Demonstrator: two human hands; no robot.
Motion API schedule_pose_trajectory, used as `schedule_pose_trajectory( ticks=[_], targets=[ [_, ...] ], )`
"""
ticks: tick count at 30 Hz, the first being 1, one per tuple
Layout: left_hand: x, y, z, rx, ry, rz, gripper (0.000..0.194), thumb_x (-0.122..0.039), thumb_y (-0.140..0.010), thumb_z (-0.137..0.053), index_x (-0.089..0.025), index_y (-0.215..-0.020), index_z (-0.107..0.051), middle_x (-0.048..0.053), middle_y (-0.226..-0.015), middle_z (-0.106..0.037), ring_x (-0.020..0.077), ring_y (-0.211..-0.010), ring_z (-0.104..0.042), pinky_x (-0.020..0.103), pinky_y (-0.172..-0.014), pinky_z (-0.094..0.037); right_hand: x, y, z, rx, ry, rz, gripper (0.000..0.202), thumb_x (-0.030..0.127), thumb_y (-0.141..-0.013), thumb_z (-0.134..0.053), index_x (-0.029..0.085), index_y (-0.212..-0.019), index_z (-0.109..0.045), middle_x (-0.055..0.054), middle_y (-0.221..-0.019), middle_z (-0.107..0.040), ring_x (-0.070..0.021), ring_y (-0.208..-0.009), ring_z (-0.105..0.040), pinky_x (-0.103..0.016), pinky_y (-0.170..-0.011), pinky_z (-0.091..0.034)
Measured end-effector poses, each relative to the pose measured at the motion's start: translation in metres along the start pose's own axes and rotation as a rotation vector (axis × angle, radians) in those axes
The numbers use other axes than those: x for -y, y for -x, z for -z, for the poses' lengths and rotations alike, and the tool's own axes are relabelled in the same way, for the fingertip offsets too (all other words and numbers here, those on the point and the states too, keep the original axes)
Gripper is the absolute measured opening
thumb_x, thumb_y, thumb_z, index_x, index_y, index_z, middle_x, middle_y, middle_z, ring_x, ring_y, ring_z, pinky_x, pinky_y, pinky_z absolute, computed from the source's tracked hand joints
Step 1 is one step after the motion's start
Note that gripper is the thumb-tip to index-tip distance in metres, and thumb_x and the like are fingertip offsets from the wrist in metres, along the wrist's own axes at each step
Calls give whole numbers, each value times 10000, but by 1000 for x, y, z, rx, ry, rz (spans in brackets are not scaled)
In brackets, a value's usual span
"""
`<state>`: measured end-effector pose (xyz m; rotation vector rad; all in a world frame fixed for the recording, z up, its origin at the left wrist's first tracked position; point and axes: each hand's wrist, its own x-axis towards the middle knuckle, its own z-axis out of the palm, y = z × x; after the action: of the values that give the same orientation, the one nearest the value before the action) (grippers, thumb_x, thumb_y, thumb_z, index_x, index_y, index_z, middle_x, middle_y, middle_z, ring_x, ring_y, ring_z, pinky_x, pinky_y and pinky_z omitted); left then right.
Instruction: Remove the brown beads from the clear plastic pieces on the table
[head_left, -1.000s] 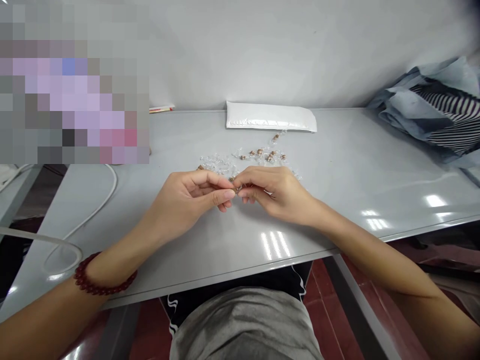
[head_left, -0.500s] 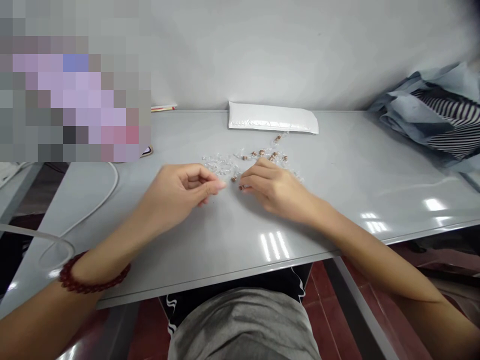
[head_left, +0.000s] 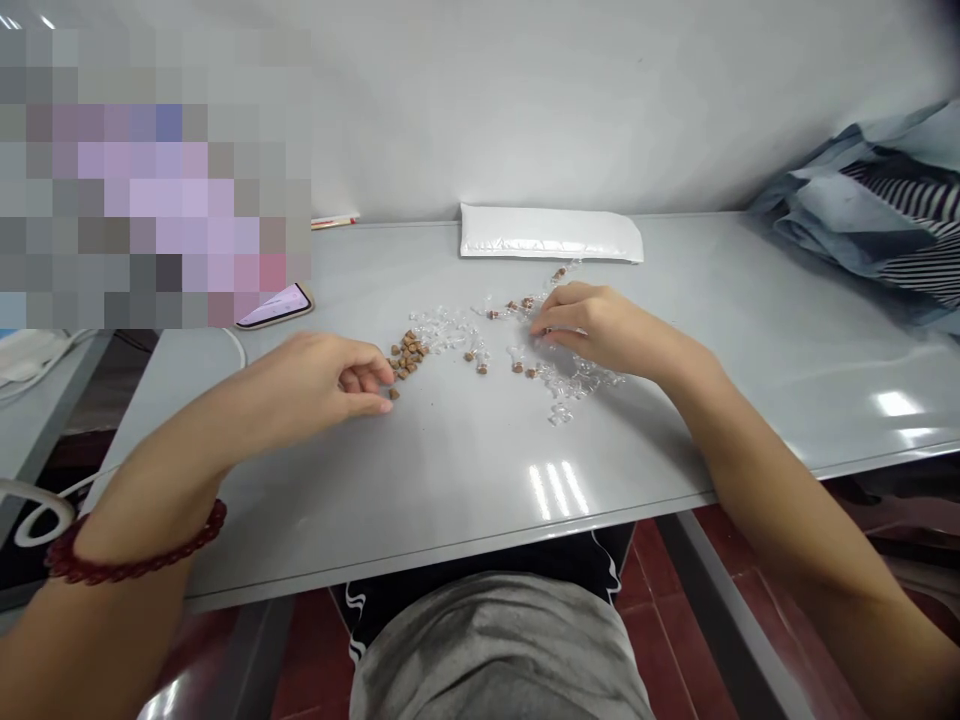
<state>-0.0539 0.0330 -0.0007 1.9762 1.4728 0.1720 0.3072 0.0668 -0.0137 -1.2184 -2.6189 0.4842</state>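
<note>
My left hand (head_left: 349,378) is open beside a small heap of brown pieces (head_left: 409,355), thumb and fingers apart, with one brown piece near the fingertips. To the right of the heap lie small clear plastic pieces (head_left: 442,330). My right hand (head_left: 581,325) hangs over the scattered clear pieces, its fingers bent downward; whether anything is between the fingertips is hidden. Around it lie more clear plastic pieces (head_left: 577,385), some with brown bits in or beside them, such as a brown piece (head_left: 517,368).
A white padded packet (head_left: 551,235) lies against the wall. A phone (head_left: 277,305) and a pen (head_left: 335,222) are at the back left, a white cable (head_left: 45,515) at the left edge. Blue-grey cloth (head_left: 877,210) is piled at the right.
My left hand has moved left, uncovering the brown heap, and its fingers have parted. My right hand has moved up and right, revealing clear and brown pieces below.
</note>
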Motion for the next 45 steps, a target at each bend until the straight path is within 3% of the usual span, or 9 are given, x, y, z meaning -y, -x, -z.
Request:
schedule_pose_trajectory(
  ticks=[7, 12, 16, 21, 25, 29, 34, 40, 45],
  targets=[
    [-7, -3, -14, -35, -6, -70, 228, -495, -781, -644, -317, -759, -784, 15, -682, -754, 229, -617, -672, 312, -617, -499, 4, 1, 5, 11, -45, 14, 387, 144, -964, -506, 192, -1155, -838, -133, -1113, -748, -255, -983, -672, -397, -831, -539],
    [-14, 0, -15, -39, -4, -77, 244, -477, -786, -621, -298, -751, -782, 23, -739, -787, 235, -659, -695, 313, -637, -527, 7, 5, 14, 74, -142, 91, 306, 208, -945, -634, 228, -1177, -832, -109, -1206, -778, -288, -1096, -702, -458, -940, -564],
    [-19, 2, -17, -43, 40, -78, 239, -466, -787, -621, -292, -753, -781, 17, -759, -799, 232, -687, -720, 304, -636, -551, 8, 4, 11, 127, -145, 129, 272, 212, -992, -582, 217, -1085, -838, -89, -1089, -778, -206, -901, -709, -364, -812, -558],
    [-30, 5, -22, -105, 190, -79, 193, -439, -787, -677, -298, -814, -807, 3, -805, -818, 225, -736, -759, 279, -663, -609, 21, 2, 7, -77, -270, 34, 114, 248, -936, -681, 199, -946, -784, -60, -927, -766, -185, -783, -670, -359, -746, -547],
    [-50, 10, -30, -175, 370, -149, 156, -406, -841, -734, -288, -873, -832, -5, -884, -834, 198, -790, -774, 274, -779, -658, 48, -1, -1, -272, -811, -113, 173, 344, -871, -843, 222, -929, -736, -38, -930, -786, -198, -813, -737, -374, -771, -615],
    [-63, 16, -42, -284, 426, -213, 172, -415, -892, -766, -266, -938, -837, 4, -958, -847, 196, -851, -782, 281, -819, -668, 72, -6, -15, -256, -1151, -177, 324, 439, -815, -936, 205, -934, -746, -40, -878, -795, -187, -764, -759, -353, -725, -635],
    [-65, 18, -50, -326, 455, -307, 106, -370, -946, -779, -280, -964, -832, -12, -1006, -859, 196, -909, -806, 295, -899, -669, 88, -6, -25, -195, -1264, -204, 358, 469, -814, -953, 181, -874, -749, -21, -739, -773, -164, -712, -746, -325, -734, -636],
    [-68, 16, -58, -430, 433, -385, 113, -242, -965, -746, -307, -889, -799, -63, -905, -851, 155, -829, -795, 246, -793, -652, 99, -2, -34, -259, -1293, -245, 393, 488, -818, -950, 187, -791, -700, 3, -660, -735, -133, -625, -695, -293, -670, -603],
    [-62, 11, -55, -501, 335, -382, 147, -343, -962, -760, -293, -824, -776, -39, -841, -827, 164, -763, -763, 262, -730, -619, 99, -1, -35, -292, -1224, -249, 393, 475, -826, -941, 194, -779, -670, 5, -646, -712, -139, -607, -675, -311, -649, -580]
  ],
)
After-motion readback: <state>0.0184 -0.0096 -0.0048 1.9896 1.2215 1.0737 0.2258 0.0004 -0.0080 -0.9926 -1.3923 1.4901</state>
